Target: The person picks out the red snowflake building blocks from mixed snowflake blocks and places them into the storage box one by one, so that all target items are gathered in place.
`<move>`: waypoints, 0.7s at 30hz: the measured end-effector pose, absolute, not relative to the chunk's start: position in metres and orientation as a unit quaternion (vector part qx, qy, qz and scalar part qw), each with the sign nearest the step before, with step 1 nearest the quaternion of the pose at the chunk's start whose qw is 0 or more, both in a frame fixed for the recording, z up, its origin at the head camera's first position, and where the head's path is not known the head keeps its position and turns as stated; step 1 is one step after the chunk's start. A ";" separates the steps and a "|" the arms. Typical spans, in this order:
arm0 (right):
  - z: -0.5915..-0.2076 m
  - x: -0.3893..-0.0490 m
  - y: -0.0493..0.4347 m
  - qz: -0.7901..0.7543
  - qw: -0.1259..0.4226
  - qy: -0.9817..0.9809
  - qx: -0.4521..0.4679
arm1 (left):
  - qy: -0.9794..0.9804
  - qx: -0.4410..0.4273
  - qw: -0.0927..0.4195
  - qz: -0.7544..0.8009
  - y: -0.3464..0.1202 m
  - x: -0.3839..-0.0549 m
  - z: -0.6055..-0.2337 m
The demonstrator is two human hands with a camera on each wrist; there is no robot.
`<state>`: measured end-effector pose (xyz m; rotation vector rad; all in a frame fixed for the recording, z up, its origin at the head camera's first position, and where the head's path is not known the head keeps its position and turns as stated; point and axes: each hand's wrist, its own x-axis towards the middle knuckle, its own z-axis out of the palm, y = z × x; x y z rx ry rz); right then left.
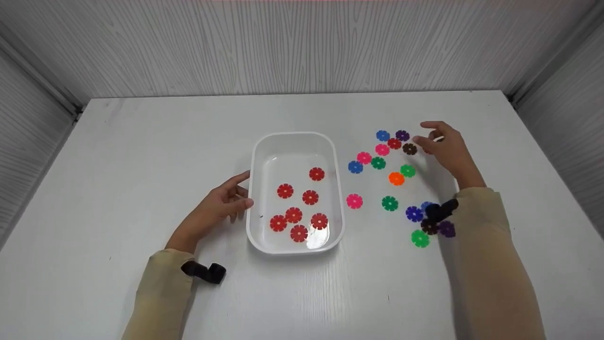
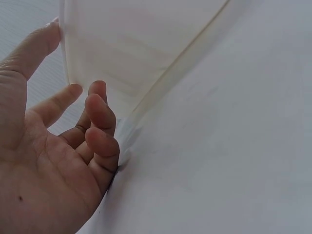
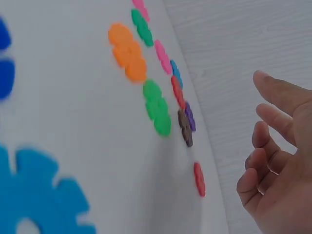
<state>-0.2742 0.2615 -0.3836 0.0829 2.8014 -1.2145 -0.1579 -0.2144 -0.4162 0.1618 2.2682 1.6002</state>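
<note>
A white rectangular tray (image 1: 292, 165) holds several red snowflake discs (image 1: 285, 191). At the tray's left side, my left hand (image 1: 214, 206) touches the rim with thumb and forefinger tips; its other fingers curl loosely, as the left wrist view shows. My right hand (image 1: 448, 147) hovers over the far right of the scattered discs, thumb and forefinger apart, with nothing between them. Partly hidden beneath it in the head view is a red disc (image 3: 199, 179). Close to the thumb lie a brown disc (image 1: 409, 149), a purple disc (image 1: 402, 135) and another red disc (image 1: 394, 143).
Right of the tray, loose discs spread over the white table (image 1: 377, 283): pink (image 1: 354, 201), orange (image 1: 396, 178), green (image 1: 390, 203) and blue (image 1: 356, 166) among them. A cluster near the right forearm includes a dark blue disc (image 1: 414, 214). Grey wood-grain panels (image 1: 302, 47) border the table.
</note>
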 end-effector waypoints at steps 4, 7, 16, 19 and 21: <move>-0.389 -0.273 0.281 -0.378 0.071 0.922 0.039 | 0.804 0.058 0.180 0.563 -0.214 -0.159 -0.416; -0.390 -0.274 0.291 -0.363 0.091 0.927 0.037 | 0.805 0.059 0.181 0.562 -0.214 -0.158 -0.417; -0.399 -0.278 0.297 -0.324 0.148 0.931 0.078 | 0.804 0.065 0.176 0.565 -0.214 -0.158 -0.420; -0.401 -0.279 0.294 -0.315 0.145 0.934 0.085 | 0.805 0.068 0.174 0.562 -0.215 -0.159 -0.419; -0.401 -0.279 0.291 -0.305 0.140 0.938 0.086 | 0.807 0.066 0.173 0.561 -0.215 -0.158 -0.418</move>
